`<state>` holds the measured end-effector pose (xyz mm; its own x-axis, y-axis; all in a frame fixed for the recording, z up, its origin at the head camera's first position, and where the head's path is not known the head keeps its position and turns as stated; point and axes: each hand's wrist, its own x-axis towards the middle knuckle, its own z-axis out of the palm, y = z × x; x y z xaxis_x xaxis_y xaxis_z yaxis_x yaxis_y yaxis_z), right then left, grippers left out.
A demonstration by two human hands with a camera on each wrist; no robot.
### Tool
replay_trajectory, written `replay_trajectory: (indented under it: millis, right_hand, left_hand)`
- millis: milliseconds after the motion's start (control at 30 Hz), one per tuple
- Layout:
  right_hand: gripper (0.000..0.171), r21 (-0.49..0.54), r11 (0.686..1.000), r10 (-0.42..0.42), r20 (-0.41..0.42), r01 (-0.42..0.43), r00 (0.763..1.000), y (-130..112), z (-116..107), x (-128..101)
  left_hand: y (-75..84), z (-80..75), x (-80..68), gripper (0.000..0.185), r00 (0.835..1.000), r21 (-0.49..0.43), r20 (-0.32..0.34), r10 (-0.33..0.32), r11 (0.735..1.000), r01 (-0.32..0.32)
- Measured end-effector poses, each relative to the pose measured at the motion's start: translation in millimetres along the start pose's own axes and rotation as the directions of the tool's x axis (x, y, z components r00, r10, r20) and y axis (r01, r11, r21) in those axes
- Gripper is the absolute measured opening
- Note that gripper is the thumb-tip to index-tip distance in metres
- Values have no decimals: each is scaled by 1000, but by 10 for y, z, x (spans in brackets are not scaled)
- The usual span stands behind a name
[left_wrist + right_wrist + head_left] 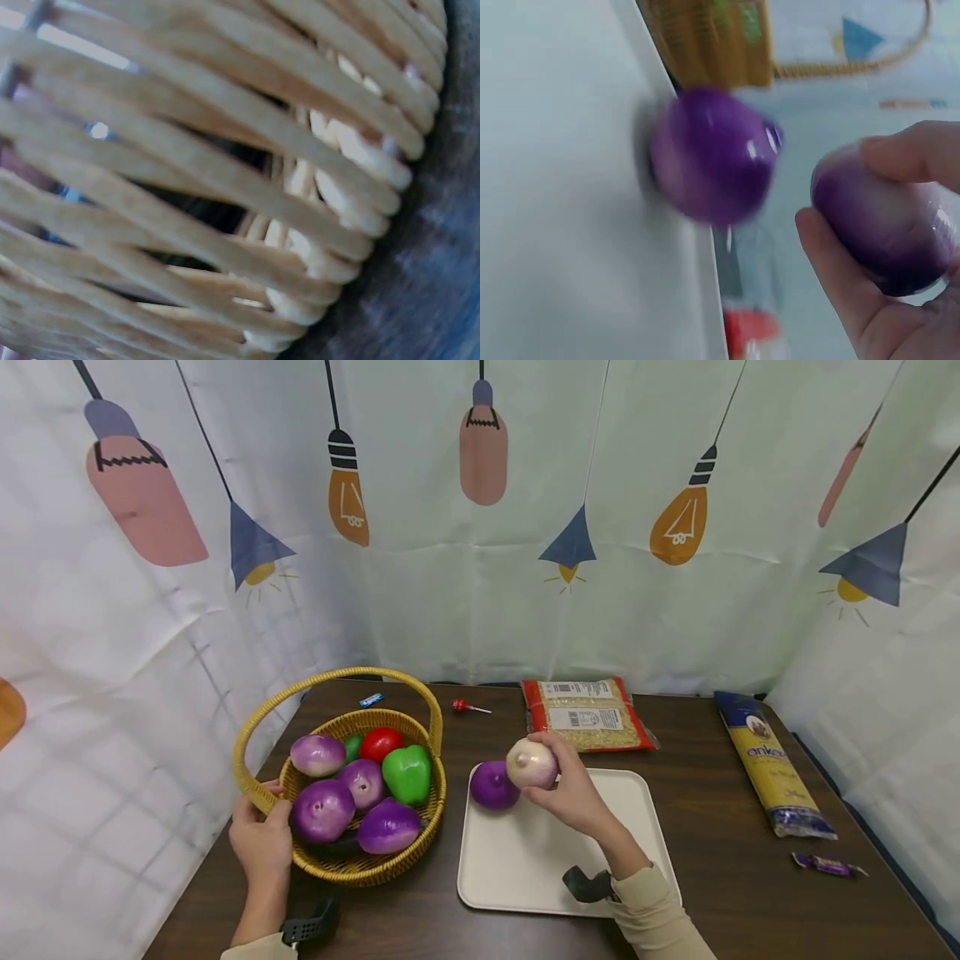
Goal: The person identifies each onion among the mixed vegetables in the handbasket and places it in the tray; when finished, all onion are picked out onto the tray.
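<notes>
At the left of the head view, my left hand (262, 835) grips the yellow wicker basket (375, 875) at its left rim, by the foot of the handle. The left wrist view shows only its woven wall (225, 180) close up. My right hand (573, 793) holds a white-and-purple onion (532, 764) between thumb and fingers, raised over the back left of a white tray (555, 868). Just beside it a darker purple onion (492, 786) sits on the tray by the left edge; in the right wrist view this onion (712, 157) is apart from the held one (885, 217).
Inside the basket lie several purple vegetables (322, 811), a green pepper (407, 774) and a red tomato (381, 743). Behind stand a blue-wrapped candy (371, 700), a lollipop (468, 706) and a grain bag (588, 716). Right are a pasta pack (772, 764) and purple-wrapped candy (827, 864).
</notes>
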<state>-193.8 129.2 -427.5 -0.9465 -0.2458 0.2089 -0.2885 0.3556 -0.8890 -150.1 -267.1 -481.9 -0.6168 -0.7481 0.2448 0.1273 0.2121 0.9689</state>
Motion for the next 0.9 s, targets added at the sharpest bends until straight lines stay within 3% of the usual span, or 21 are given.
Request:
replay_trajectory:
  millis: [133, 333, 567, 900]
  right_hand:
    - [78, -46, 993, 107, -20, -107, 994, 289, -166, 51]
    - [77, -195, 979, 79, 55, -67, 995, 632, -391, 46]
    - [76, -203, 977, 99, 164, -65, 981, 778, -547, 21]
    - [72, -181, 982, 94, 213, -56, 972, 833, -445, 16]
  left_hand:
    - [-5, -9, 2, 23, 1000, 9, 0, 0, 1000, 0]
    - [0, -20, -2, 23, 1000, 20, 4, 0, 1000, 0]
    - [0, -22, 9, 22, 1000, 16, -2, -3, 1000, 3]
    - [-16, -11, 11, 21, 1000, 17, 1, 6, 1000, -6]
